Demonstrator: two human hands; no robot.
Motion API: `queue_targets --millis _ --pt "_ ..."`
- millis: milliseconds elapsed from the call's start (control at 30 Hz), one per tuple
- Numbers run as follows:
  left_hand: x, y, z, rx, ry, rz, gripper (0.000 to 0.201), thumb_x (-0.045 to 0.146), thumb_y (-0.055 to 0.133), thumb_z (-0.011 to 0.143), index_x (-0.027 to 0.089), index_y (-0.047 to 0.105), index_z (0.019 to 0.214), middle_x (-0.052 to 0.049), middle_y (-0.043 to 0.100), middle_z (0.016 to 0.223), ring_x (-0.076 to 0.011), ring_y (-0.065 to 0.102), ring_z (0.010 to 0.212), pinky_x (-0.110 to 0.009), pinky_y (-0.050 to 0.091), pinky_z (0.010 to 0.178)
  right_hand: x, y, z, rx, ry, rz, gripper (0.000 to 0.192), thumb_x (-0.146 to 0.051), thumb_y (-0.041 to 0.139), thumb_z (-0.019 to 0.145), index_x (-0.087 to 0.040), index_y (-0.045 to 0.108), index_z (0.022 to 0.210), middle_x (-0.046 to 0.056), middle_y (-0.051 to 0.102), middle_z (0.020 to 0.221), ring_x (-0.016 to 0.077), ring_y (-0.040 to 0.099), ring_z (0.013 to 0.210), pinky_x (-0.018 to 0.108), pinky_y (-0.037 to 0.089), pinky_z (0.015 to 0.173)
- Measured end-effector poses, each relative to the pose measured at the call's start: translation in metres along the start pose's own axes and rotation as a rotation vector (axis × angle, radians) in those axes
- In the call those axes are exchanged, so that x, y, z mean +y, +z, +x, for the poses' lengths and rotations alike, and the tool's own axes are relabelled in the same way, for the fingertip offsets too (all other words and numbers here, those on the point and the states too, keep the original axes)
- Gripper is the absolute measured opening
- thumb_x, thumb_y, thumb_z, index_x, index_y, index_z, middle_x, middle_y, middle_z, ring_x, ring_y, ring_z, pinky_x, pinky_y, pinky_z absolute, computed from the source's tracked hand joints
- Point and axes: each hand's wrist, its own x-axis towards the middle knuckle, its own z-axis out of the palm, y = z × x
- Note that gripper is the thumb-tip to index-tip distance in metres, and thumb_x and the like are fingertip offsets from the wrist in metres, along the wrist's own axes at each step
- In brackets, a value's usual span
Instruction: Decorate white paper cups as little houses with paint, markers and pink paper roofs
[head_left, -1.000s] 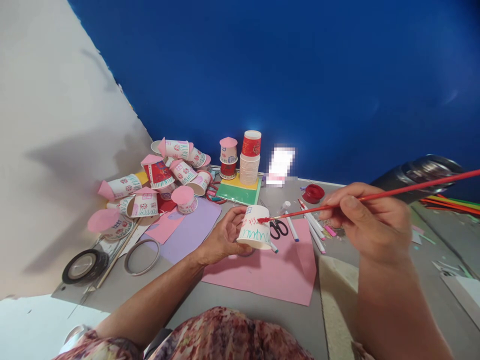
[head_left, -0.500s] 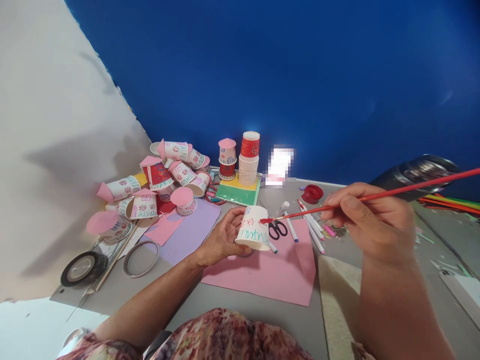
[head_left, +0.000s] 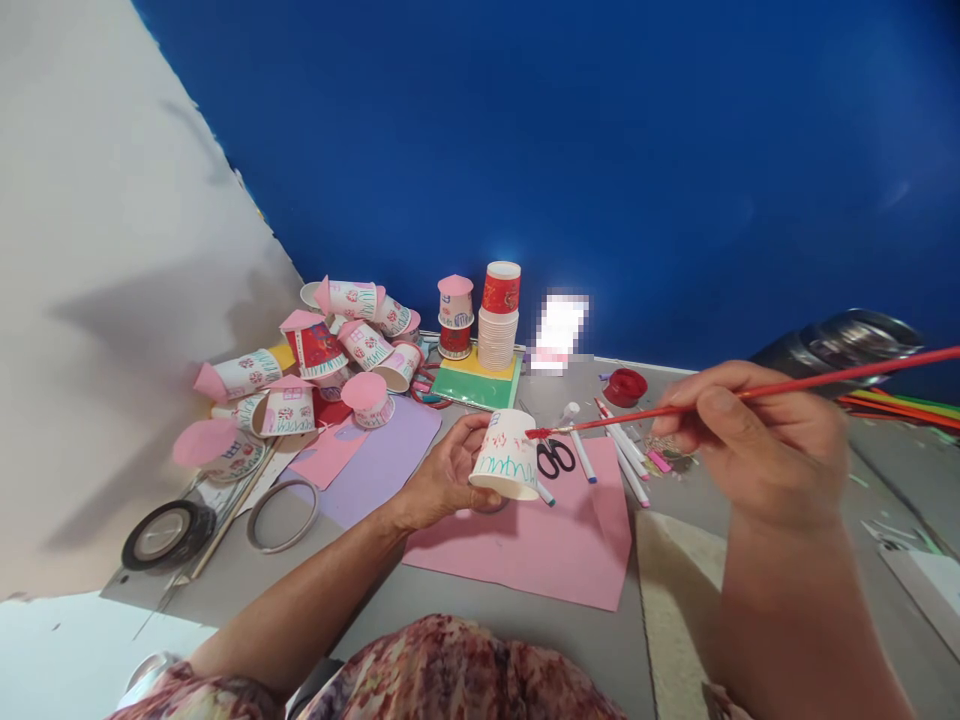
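Observation:
My left hand [head_left: 442,478] holds a white paper cup [head_left: 507,456] upside down and tilted, over a pink paper sheet [head_left: 540,545]. The cup bears green zigzag lines and small red marks. My right hand [head_left: 754,440] grips a long red paintbrush [head_left: 742,394]; its red-tipped bristles touch the cup's upper right side.
A heap of decorated cups with pink cone tops [head_left: 315,370] lies at the left, a stack of cups [head_left: 500,318] on green and yellow paper behind. Black scissors [head_left: 556,457], markers [head_left: 622,450], a red paint lid [head_left: 626,386], tape rolls [head_left: 169,533] and lilac paper [head_left: 382,455] lie around.
The brush tip has shifted slightly up and to the right on the cup, and my right hand has drifted a little right. My left hand keeps the cup almost still.

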Motion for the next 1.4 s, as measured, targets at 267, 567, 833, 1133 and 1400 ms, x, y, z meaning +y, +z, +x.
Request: queue_targets --millis 267,567,833,1133,1400 --pt "0.004 0.0 0.0 0.031 -0.014 -0.021 0.084 0.008 0.098 0.051 0.026 0.063 0.125 -0.009 0.065 0.13 -0.0283 0.061 0.12 -0.03 0.054 0.087 -0.006 -0.01 -0.003 0.007 -0.063 -0.031 0.008 -0.028 0.079 0.086 -0.021 0.082 0.084 0.008 0.076 0.079 0.0202 0.071 0.063 0.027 0.05 0.042" --pt "0.002 -0.001 -0.002 -0.007 -0.05 -0.048 0.083 0.009 0.097 0.054 0.028 0.063 0.128 -0.009 0.067 0.128 -0.0283 0.064 0.117 -0.032 0.056 0.084 -0.009 -0.012 -0.002 -0.173 -0.165 -0.052 0.009 -0.022 0.074 0.09 -0.024 0.082 0.093 0.007 0.076 0.083 0.0195 0.069 0.071 0.03 0.053 0.053" --pt "0.003 -0.001 -0.002 -0.009 -0.066 -0.047 0.084 0.011 0.097 0.054 0.029 0.062 0.129 -0.009 0.067 0.13 -0.0281 0.064 0.114 -0.029 0.057 0.078 -0.007 -0.016 -0.003 -0.231 -0.163 -0.068 0.01 -0.021 0.073 0.092 -0.024 0.082 0.095 0.008 0.077 0.088 0.0241 0.073 0.084 0.032 0.056 0.057" --pt "0.008 0.004 -0.005 0.004 -0.082 -0.063 0.085 0.011 0.097 0.054 0.026 0.061 0.129 -0.009 0.069 0.124 -0.0277 0.067 0.111 -0.03 0.058 0.08 -0.013 -0.008 0.002 -0.248 -0.205 -0.081 0.01 -0.022 0.072 0.091 -0.024 0.082 0.091 0.008 0.077 0.082 0.0218 0.072 0.071 0.031 0.055 0.051" --pt "0.008 0.002 -0.004 -0.01 -0.118 -0.076 0.086 0.01 0.096 0.054 0.028 0.06 0.13 -0.007 0.068 0.127 -0.0237 0.068 0.104 -0.028 0.057 0.076 -0.007 -0.013 -0.001 -0.237 -0.191 -0.064 0.012 -0.017 0.072 0.091 -0.024 0.082 0.095 0.007 0.078 0.087 0.0222 0.072 0.081 0.032 0.056 0.059"
